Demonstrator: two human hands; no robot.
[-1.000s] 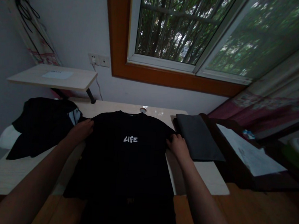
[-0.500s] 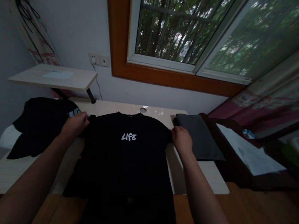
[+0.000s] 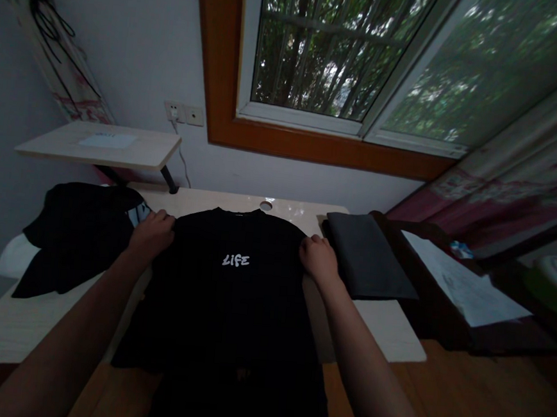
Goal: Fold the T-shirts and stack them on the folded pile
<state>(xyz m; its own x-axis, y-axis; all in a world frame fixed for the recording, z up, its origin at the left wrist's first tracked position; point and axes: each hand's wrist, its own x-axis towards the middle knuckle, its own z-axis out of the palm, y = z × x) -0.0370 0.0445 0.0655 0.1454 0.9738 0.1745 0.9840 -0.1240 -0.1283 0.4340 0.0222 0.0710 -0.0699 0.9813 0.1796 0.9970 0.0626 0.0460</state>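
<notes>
A black T-shirt [image 3: 232, 301] with white lettering on its chest lies spread on the pale desk, collar toward the wall, its lower part hanging over the near edge. My left hand [image 3: 153, 234] is closed on the sleeve at the shirt's left side. On the opposite sleeve my right hand [image 3: 319, 257] is closed too, fingers curled over the cloth. Both sleeves are mostly hidden by the hands. Left of my left hand sits a heap of dark clothing [image 3: 76, 237] with a light print, and something white shows under it.
The desk [image 3: 202, 197] has a round cable hole at the back. A raised shelf [image 3: 62, 143] with a paper stands at back left. To the right are a dark grey folder [image 3: 371, 254] and a brown surface bearing paper sheets [image 3: 460, 280]. The window [image 3: 339, 52] is behind.
Both hands have moved inward, the left one to the right and the right one to the left. The sleeves are drawn in closer to the shirt's body, and the lettering has shifted slightly.
</notes>
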